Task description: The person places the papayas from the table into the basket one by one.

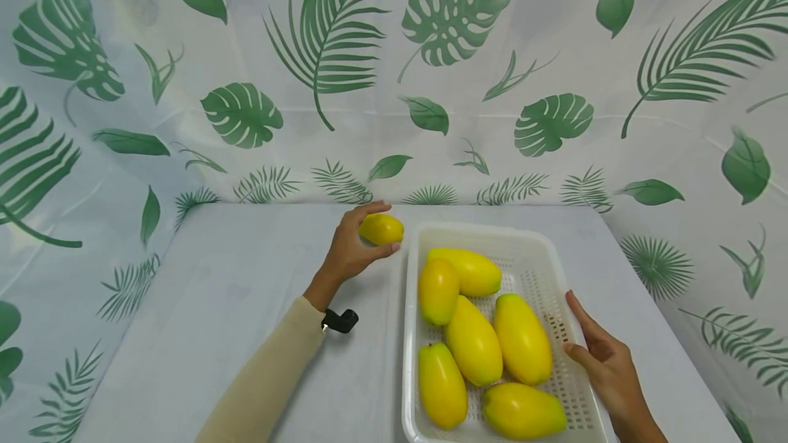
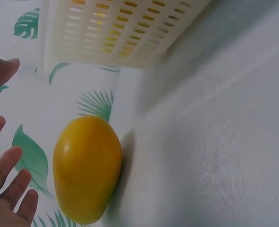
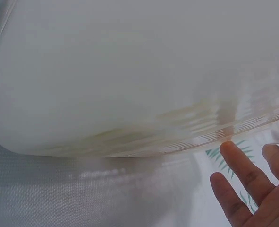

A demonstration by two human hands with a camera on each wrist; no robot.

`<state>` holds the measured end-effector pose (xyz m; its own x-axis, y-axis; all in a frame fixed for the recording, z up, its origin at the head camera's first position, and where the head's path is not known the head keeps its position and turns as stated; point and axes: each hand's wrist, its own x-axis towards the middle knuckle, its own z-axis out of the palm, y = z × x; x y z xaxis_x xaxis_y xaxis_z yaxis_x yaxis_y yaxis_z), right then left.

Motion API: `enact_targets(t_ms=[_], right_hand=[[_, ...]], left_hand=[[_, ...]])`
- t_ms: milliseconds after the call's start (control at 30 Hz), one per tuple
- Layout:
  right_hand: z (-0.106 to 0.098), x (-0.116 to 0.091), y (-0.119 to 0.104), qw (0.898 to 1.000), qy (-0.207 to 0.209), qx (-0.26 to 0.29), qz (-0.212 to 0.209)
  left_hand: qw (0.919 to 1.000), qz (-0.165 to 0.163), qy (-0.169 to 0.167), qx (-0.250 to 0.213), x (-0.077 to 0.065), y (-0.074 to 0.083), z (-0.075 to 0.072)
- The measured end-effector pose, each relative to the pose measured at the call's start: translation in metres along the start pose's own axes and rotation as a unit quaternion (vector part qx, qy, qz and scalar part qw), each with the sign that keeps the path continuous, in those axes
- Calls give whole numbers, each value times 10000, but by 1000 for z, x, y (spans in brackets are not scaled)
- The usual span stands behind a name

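Note:
A yellow mango (image 1: 383, 229) lies on the table left of a white perforated plastic basket (image 1: 425, 232). My left hand (image 1: 357, 245) spreads its thumb and fingers around this fruit in the head view. The left wrist view shows the mango (image 2: 87, 170) resting on the surface, apart from the fingers (image 2: 7, 165). Several yellow mangoes with greenish ends lie in the basket, one of them (image 1: 523, 339) near its right wall. At the basket's right rim, my right hand (image 1: 606, 364) holds the edge, thumb over the rim and fingers outside. The basket's outer wall (image 3: 106, 71) fills most of the right wrist view.
A pale cloth covers the table (image 1: 246, 279). White sheets with green leaf prints (image 1: 455, 16) stand behind it and along both sides. A black wrist camera (image 1: 340, 320) sits on the left wrist, next to a beige sleeve (image 1: 271, 368).

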<state>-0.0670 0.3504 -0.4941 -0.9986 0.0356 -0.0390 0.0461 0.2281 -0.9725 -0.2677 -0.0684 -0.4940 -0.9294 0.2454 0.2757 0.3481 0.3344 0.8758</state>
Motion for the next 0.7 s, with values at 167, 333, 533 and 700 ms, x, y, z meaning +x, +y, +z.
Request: enact_targets(t_ms=[167, 333, 533, 700], right_hand=[[1, 0, 0, 9999, -56, 51, -96], [0, 0, 0, 9999, -27, -3, -105], [-1, 2, 3, 9997, 23, 117, -195], [-1, 2, 4, 9992, -8, 241, -326]], left_hand=[[9999, -46, -21, 107, 5, -5, 1], [9998, -108, -56, 124, 8, -9, 1], [9997, -126, -55, 225, 11, -16, 3], [9992, -161, -73, 360, 14, -21, 5]])
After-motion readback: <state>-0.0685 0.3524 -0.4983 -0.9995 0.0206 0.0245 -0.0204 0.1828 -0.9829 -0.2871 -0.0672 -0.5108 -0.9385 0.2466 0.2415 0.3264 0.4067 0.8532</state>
